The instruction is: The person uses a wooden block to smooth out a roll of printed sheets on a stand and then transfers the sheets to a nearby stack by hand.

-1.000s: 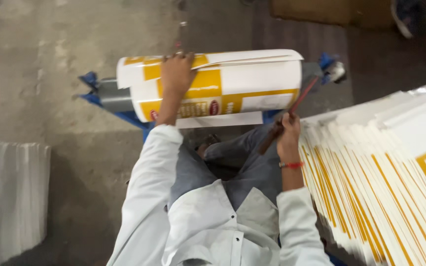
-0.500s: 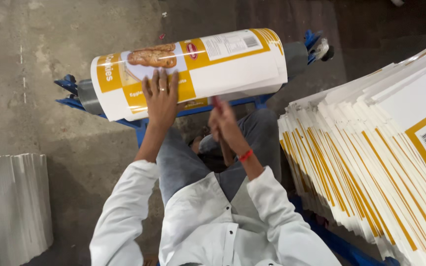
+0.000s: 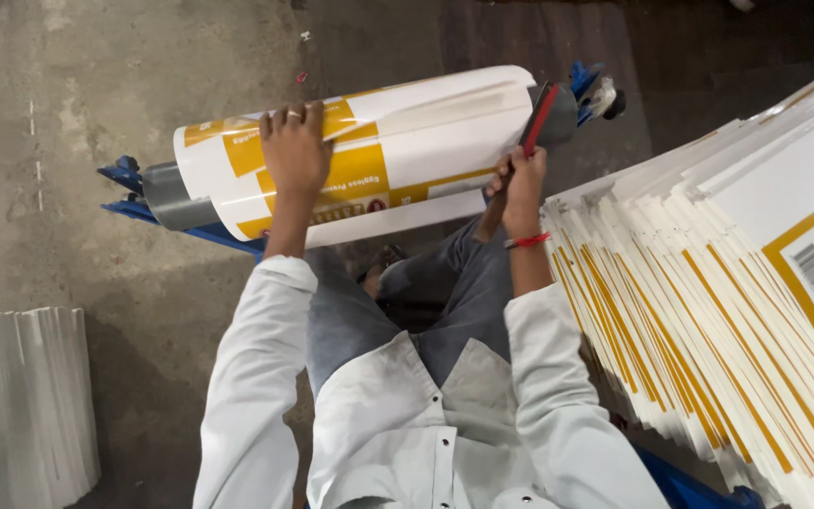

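Pressing flat on the printed roll (image 3: 360, 160) (slick, bulky; steady it mid-body), left hand (image 3: 294, 155) spread; right hand (image 3: 518, 184) grips a red-edged blade (image 3: 537, 118).

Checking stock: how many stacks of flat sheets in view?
2. A white stack at lower left on the floor; a fanned yellow-striped stack at right. More may lie out of frame.

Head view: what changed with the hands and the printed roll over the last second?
The right hand, down near the lap half a second ago, has come back up to the end of the roll, holding a red-edged tool against it. The roll's printed face has turned. The left hand stays flat on top; the stack of sheets is unchanged.
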